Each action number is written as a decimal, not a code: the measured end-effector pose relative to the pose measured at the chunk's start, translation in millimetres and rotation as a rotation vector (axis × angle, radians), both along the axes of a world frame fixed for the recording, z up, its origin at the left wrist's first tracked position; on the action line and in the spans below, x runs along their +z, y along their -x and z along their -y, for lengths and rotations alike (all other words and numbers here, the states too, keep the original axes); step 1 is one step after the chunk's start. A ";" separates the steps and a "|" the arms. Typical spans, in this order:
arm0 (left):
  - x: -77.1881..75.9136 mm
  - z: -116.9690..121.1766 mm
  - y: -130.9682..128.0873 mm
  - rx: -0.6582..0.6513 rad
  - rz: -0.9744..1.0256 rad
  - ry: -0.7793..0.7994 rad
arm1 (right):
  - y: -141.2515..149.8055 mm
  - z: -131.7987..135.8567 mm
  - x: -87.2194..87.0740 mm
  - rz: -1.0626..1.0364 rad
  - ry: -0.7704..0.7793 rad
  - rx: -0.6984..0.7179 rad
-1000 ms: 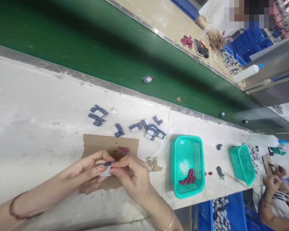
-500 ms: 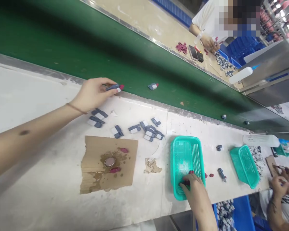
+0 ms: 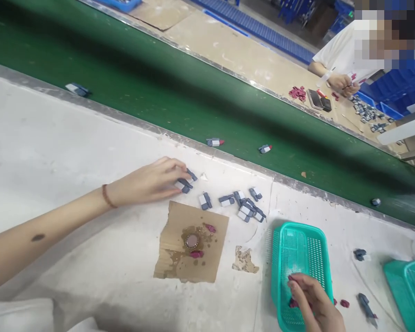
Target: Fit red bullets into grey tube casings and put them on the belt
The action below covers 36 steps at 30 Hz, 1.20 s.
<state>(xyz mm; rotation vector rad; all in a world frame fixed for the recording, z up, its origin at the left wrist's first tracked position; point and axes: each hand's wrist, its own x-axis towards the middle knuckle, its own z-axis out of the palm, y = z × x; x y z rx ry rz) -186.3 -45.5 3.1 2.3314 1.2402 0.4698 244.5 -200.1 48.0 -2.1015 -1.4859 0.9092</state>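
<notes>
My left hand [image 3: 159,179] is at the near edge of the belt, its fingers and thumb closed around one of two grey-and-white plastic parts [image 3: 184,186] lying side by side. My right hand [image 3: 316,302] is over a green plastic basket [image 3: 276,258], its thumb and forefinger pinching a small dark red piece [image 3: 290,278]. More dark red pieces [image 3: 293,303] lie in the basket beneath it. On a wet piece of cardboard [image 3: 214,263] are a round cap-like disc [image 3: 192,241] and two red pieces [image 3: 196,254]. Several grey-and-white parts [image 3: 245,212] lie behind the cardboard.
A green conveyor belt [image 3: 152,101] runs across, carrying a red-tipped part [image 3: 213,142] and others. To the right stand a second green basket [image 3: 406,290] and loose parts [image 3: 366,308]. Across the belt, a person's hands [image 3: 344,84] work beside a red pile [image 3: 297,93].
My left hand has let go of the red-tipped part, now on the belt, and moved down to the grey-and-white parts. My right hand has lifted a little with a red piece. The view has shifted.
</notes>
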 end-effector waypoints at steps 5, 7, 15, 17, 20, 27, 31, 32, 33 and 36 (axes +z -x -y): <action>-22.1 28.5 -9.8 0.026 -0.061 -0.191 | 76.8 -35.0 3.7 -0.322 -0.151 -0.039; -28.2 34.9 -15.5 0.124 -0.093 -0.246 | 104.2 -47.6 -4.2 -0.479 -0.114 -0.096; -5.7 54.8 -15.4 0.484 0.223 0.164 | 162.9 -63.3 -35.5 -0.562 0.007 0.072; 1.4 61.1 -16.6 0.555 0.452 0.456 | 171.8 -62.4 -40.3 -0.444 -0.053 0.256; 4.2 70.9 -23.5 0.598 0.764 0.810 | 182.8 -62.4 -46.9 -0.250 -0.239 0.590; -0.4 84.8 -40.7 0.618 0.980 0.979 | 193.5 -66.4 -53.2 0.142 -0.568 0.933; 1.2 86.5 -45.5 0.728 1.032 0.996 | 195.3 -67.3 -50.8 0.208 -0.610 0.957; 1.9 86.4 -46.7 0.761 1.063 1.024 | 195.9 -67.5 -50.5 0.211 -0.614 0.949; 2.7 86.2 -48.0 0.786 1.100 1.053 | 196.5 -67.6 -50.3 0.206 -0.610 0.944; 5.0 85.1 -51.9 0.810 1.221 1.124 | 197.4 -68.1 -50.9 0.154 -0.579 0.944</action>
